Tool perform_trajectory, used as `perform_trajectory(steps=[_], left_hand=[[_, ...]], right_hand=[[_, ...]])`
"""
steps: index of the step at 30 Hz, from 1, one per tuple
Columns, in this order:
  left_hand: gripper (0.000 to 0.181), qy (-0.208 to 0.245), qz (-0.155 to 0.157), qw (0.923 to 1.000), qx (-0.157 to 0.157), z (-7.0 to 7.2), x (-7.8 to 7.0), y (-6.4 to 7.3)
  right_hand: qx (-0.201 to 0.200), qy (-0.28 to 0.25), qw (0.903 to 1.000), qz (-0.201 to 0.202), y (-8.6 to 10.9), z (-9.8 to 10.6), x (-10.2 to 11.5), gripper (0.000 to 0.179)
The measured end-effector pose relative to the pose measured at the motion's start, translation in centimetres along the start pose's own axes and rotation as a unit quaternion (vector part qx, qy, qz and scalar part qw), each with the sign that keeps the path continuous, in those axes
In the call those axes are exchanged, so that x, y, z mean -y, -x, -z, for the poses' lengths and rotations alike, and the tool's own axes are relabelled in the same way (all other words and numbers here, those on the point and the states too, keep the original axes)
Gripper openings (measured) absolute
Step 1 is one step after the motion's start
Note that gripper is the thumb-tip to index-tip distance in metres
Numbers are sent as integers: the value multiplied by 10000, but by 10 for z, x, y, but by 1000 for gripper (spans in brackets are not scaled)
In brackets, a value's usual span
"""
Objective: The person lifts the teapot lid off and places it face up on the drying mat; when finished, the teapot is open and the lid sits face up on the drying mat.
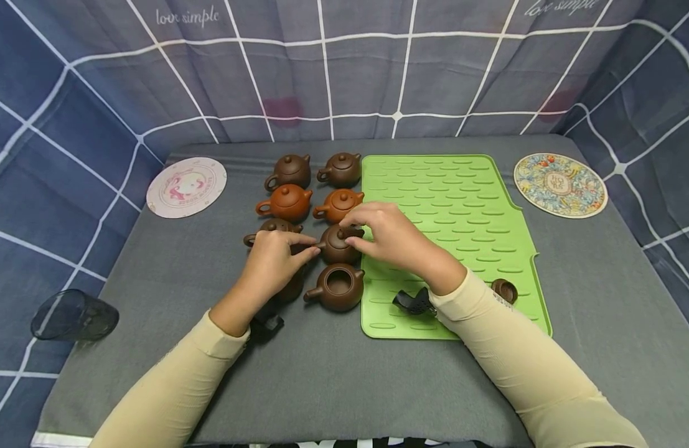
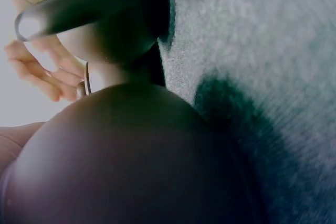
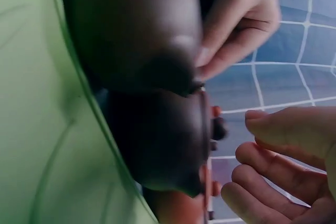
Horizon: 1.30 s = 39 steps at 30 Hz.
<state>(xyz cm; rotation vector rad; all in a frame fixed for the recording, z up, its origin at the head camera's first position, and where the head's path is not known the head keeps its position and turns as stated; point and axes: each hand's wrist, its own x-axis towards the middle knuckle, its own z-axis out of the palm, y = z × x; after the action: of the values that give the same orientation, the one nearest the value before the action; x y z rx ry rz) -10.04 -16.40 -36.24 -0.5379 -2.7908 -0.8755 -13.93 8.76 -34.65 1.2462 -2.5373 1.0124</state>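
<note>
My left hand [image 1: 273, 261] pinches the handle of a dark brown lidded teapot [image 1: 335, 247] in the right column of teapots. My right hand [image 1: 386, 236] hovers over that teapot's spout side, thumb and fingers apart near its lid. In the right wrist view, the right hand [image 3: 289, 166] shows parted fingers with nothing between them, and the left hand [image 3: 241, 19] reaches in behind a teapot. Nearest the front stands a dark teapot [image 1: 340, 287] without its lid. A large dark teapot [image 2: 115, 161] fills the lower left wrist view. Left forearm and hand partly hide other teapots.
A small brown cup-like piece [image 1: 505, 290] lies on the green ribbed mat [image 1: 450, 249] by my right forearm. Orange-brown teapots [image 1: 288, 203] and dark ones [image 1: 343, 169] stand behind. Round mats [image 1: 186, 187] [image 1: 560, 185] flank them. A dark glass [image 1: 75, 315] lies at the left.
</note>
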Motion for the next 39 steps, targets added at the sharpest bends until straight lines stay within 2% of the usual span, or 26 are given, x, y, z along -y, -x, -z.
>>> perform_trajectory(steps=[5,8,12,23,32,39], left_hand=[[18,33,74,10000,40,-1,-1,1],[17,48,86,9999,33,-1,-2,2],[17,19,76,10000,6,-1,-2,3],[16,-26,16,10000,-41,0,0,3],[16,-36,-45,10000,-30,0,-1,2],[17,-66,-55,10000,-37,-1,0,2]], right_hand=[[385,181,9990,-159,-5,-13,-3,24],[397,144,9989,-202,-5,-16,-5,23],[249,33,9994,-240,-5,-17,-7,22],[4,-75,10000,18,-5,-24,-11,16],[-513,-230,9971,516,-4,-23,-9,13],[-725,-411,9942,681,-2,-16,-1,13]])
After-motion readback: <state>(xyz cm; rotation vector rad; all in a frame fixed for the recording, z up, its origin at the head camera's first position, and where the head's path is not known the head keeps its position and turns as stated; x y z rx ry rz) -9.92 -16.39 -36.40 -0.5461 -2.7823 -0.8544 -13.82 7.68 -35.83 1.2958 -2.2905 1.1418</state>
